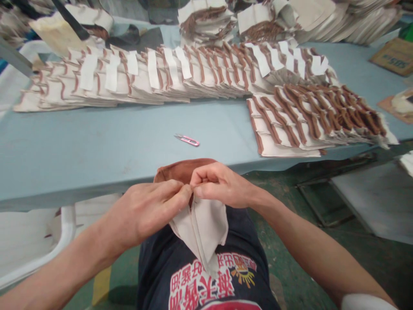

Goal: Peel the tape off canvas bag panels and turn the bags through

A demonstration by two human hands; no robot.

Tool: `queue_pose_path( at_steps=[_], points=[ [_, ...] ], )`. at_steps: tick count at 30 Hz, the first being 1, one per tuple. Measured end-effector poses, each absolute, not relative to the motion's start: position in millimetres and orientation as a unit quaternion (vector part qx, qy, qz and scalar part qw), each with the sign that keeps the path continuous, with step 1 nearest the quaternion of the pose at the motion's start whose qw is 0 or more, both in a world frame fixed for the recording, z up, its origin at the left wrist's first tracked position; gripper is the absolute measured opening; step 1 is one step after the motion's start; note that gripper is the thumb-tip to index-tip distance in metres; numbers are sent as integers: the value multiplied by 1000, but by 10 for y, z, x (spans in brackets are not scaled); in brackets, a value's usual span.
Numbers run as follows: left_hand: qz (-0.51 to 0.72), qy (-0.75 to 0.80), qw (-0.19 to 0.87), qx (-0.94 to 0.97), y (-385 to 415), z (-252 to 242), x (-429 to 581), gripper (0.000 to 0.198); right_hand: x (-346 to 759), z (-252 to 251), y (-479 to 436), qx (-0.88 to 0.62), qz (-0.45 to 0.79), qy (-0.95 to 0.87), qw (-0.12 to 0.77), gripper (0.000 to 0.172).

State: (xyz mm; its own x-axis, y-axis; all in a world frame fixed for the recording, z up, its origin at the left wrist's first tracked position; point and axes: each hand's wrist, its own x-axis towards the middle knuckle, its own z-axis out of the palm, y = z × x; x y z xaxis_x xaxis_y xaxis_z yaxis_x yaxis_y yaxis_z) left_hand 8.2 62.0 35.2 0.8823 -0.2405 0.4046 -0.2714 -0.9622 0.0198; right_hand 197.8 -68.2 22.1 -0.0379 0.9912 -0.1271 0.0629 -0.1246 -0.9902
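Over my lap, at the table's front edge, both hands pinch a cream sewn fabric piece (206,221) with a brown lining showing at its far side. My left hand (151,206) grips its seam from the left, thumb and fingers pressed together. My right hand (222,185) holds the same seam from the right, its fingertips meeting the left ones. The spot between the fingertips is hidden. Pink-handled thread snips (187,140) lie on the blue tabletop just beyond the hands, touched by neither.
A long row of overlapping cream and brown fabric pieces (206,77) crosses the blue table (129,137). A second stack (290,125) lies at the right edge. More bundles (206,21) stand behind, with a cardboard piece (393,56) far right. A white-framed bin (67,224) is at lower left.
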Motion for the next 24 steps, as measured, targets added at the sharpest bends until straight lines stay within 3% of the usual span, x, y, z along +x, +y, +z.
queue_pose_path(
  at_steps=[6,9,15,20,24],
  points=[
    [198,-145,10,969,643,292,85,28,1936,84,-625,-496,613,-395,471,15],
    [205,-121,70,969,604,263,54,22,1911,55,-632,-490,610,-401,476,14],
    [199,36,238,950,466,342,22,17,1897,194,-773,-532,470,-516,480,6],
    [130,38,335,932,516,454,32,13,1898,260,-875,-557,343,-597,465,8],
    [27,4,377,926,629,493,58,29,1907,235,-912,-563,291,-625,456,9]
  ],
)
